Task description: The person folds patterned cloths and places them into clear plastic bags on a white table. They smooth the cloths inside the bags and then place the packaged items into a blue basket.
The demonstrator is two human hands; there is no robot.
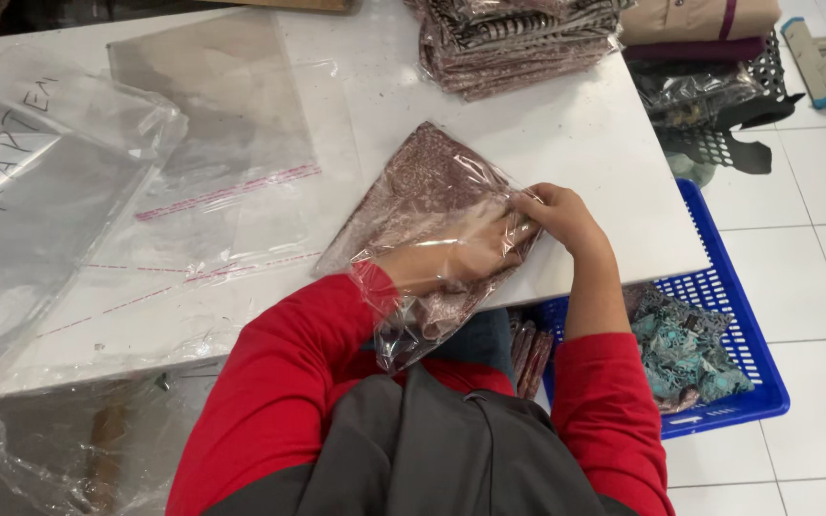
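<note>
The left hand point(451, 253) is deep inside the clear bag point(432, 239), flat on the folded cloth point(413, 186); the right hand point(561, 215) pinches the bag's right edge. The bag lies diagonally on the tabletop point(566, 134), its mouth toward the person.

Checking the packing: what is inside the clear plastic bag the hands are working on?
Inside the clear bag lie a folded brown patterned cloth and the left hand; the right hand grips its outside edge. The cloth's underside is hidden.
</note>
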